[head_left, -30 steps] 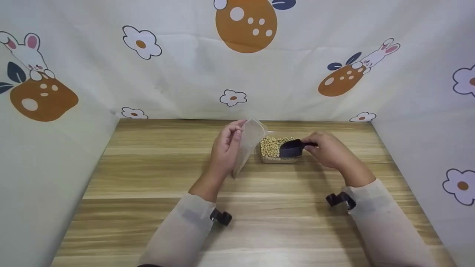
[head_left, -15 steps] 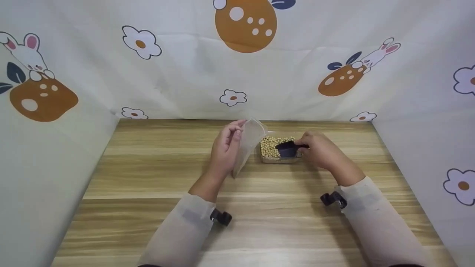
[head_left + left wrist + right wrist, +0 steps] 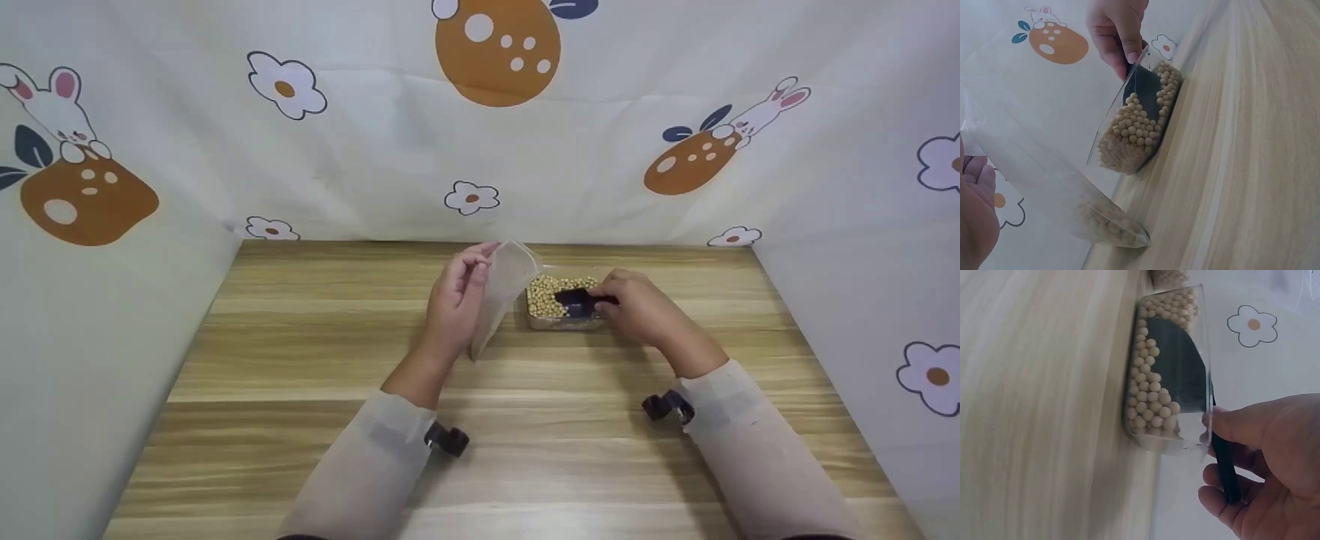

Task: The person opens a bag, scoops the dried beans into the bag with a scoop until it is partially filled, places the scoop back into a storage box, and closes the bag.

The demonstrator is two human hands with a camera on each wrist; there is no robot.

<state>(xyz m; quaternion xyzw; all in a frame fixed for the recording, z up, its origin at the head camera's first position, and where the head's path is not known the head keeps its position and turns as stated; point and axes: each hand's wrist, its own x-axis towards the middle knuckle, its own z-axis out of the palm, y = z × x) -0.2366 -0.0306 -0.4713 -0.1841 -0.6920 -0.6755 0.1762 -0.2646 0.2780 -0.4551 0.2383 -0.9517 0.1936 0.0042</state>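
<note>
My right hand (image 3: 637,307) grips the handle of a black scoop (image 3: 576,301), whose blade is pushed in among round, pale yellow beans (image 3: 1148,396). These beans fill much of a clear plastic box (image 3: 562,324) on the table. To the box's left, my left hand (image 3: 456,296) holds a translucent plastic bag (image 3: 504,281) upright by its upper part, mouth turned toward the box. Some beans lie at the bag's bottom (image 3: 1109,224) in the left wrist view. Part of the left hand's grip is hidden by the bag and the frame edge.
The wood-grain table (image 3: 495,465) runs up to a pale cloth wall (image 3: 360,165) printed with rabbits, oranges and flowers. Cloth walls also rise at the left and right. A small black device (image 3: 448,440) sits at the left cuff, and another black device (image 3: 667,406) at the right cuff.
My right hand has moved left and a little lower, driving the scoop deeper into the beans. The left hand and the bag have stayed in place.
</note>
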